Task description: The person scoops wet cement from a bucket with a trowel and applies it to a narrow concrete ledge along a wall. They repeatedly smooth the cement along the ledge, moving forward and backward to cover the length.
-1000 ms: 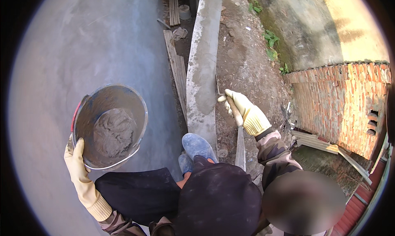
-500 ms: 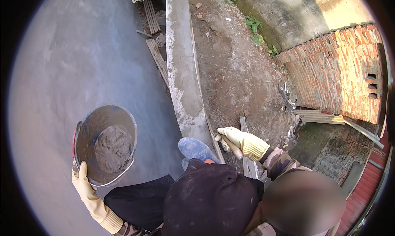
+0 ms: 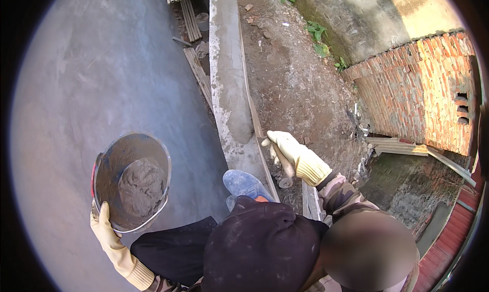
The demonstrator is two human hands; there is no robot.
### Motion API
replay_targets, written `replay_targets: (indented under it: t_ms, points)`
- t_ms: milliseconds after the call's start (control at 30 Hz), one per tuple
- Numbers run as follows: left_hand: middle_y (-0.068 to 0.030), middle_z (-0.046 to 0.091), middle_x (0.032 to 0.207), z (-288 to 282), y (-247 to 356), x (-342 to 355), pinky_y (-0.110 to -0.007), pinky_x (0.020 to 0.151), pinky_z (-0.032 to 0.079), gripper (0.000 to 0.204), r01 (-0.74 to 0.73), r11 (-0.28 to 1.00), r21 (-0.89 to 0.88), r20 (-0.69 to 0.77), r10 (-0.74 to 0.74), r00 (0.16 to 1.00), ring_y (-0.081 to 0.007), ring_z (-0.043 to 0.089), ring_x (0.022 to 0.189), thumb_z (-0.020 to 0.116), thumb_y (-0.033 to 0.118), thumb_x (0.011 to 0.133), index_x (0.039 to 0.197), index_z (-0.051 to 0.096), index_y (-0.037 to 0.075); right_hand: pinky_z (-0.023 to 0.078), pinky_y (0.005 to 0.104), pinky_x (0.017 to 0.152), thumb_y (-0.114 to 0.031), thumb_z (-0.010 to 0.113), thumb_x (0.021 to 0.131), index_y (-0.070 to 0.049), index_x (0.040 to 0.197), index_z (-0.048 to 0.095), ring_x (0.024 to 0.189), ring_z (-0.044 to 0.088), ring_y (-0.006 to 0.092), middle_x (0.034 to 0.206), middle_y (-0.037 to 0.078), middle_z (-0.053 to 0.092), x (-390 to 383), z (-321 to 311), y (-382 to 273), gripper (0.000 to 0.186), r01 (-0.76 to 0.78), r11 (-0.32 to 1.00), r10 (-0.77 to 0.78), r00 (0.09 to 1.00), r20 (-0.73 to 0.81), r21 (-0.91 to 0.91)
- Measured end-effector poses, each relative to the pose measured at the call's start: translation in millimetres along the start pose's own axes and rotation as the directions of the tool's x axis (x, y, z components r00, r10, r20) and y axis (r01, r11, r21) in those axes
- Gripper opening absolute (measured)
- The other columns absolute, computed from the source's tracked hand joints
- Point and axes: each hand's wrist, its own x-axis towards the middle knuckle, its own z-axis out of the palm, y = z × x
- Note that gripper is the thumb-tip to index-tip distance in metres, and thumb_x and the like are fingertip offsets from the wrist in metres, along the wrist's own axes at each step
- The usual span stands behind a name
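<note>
The left hand (image 3: 105,233), in a cream glove, held a grey bucket (image 3: 113,175) above the smooth grey surface (image 3: 76,108), well out from the left edge of the narrow concrete wall (image 3: 226,83). The bucket's mouth faced up toward the camera and its long axis ran down and away, so any slight lean could not be judged; a lump of wet grey mortar (image 3: 142,187) lay inside. This grip pinched the near left part of the rim, thumb laid over the lip and fingers outside, with the red sleeve (image 3: 93,180) of the wire handle just beyond. The right hand (image 3: 293,152), gloved alike, was out past the wall's right edge, close to the wooden strip (image 3: 254,121) along that side. Its grip was closed about a wooden-handled tool (image 3: 287,167), whose handle slanted, butt toward the person and slightly right, front end forward and left toward the wall; whether a blade lay ahead could not be told. The right forearm, in a camouflage sleeve (image 3: 346,195), reached forward and left from the lower right, while the left forearm rose from the lower edge. A blue shoe (image 3: 244,183) was over the wall's near stretch.
</note>
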Motion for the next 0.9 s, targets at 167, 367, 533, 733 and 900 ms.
replay_targets:
  t_ms: [167,367,533,733,900]
  points:
    - [0.0019,0.073,0.081,1,-4,1,-0.023,0.033,0.026,0.031,0.013,0.999,0.03,-0.015,-0.012,1.0,-0.004,0.048,0.041,0.07,0.021,0.106,0.133,0.073,0.006,0.047,0.0324,0.049,-0.047,0.045,0.118,-0.007,0.118,0.072,0.046,0.053,0.0166,0.065,0.0,0.061,18,-5,-1,0.048,-0.095,0.993,0.089,0.993,0.071,0.077]
    - [0.0008,0.074,0.083,-1,-7,5,-0.024,0.032,0.025,0.034,0.037,0.998,0.044,-0.015,-0.037,0.999,-0.0056,0.05,0.041,0.068,0.021,0.107,0.138,0.072,0.007,0.043,0.0375,0.051,-0.05,0.045,0.116,-0.009,0.106,0.071,0.05,0.047,0.0173,0.063,-0.001,0.051,12,-23,51,0.05,-0.345,0.939,0.342,0.934,0.108,0.013]
    - [0.0005,0.073,0.083,-3,-6,6,-0.024,0.033,0.025,0.033,0.001,1.0,0.022,0.008,-0.001,1.0,-0.0058,0.049,0.041,0.069,0.021,0.106,0.135,0.072,0.006,0.046,0.0285,0.049,-0.049,0.044,0.119,-0.004,0.11,0.074,0.051,0.051,0.0131,0.063,-0.001,0.057,53,-47,13,0.055,-0.25,0.952,0.239,0.967,0.084,0.177]
    - [0.0021,0.071,0.081,-3,0,4,-0.024,0.033,0.026,0.031,0.005,1.0,0.025,0.015,-0.005,1.0,-0.0059,0.048,0.041,0.071,0.023,0.104,0.13,0.074,0.006,0.046,0.0298,0.048,-0.051,0.047,0.117,-0.007,0.115,0.077,0.051,0.052,0.0133,0.066,-0.002,0.059,127,-41,-135,0.053,0.188,0.964,-0.201,0.978,0.054,0.186]
    - [0.003,0.071,0.079,-5,-8,4,-0.024,0.034,0.027,0.03,0.006,1.0,0.013,-0.003,-0.006,1.0,-0.0054,0.048,0.041,0.07,0.022,0.105,0.13,0.073,0.006,0.042,0.0319,0.056,-0.047,0.045,0.116,-0.006,0.104,0.077,0.058,0.048,0.0143,0.069,-0.001,0.057,165,-25,-207,0.053,0.227,0.954,-0.227,0.974,-0.02,0.198]
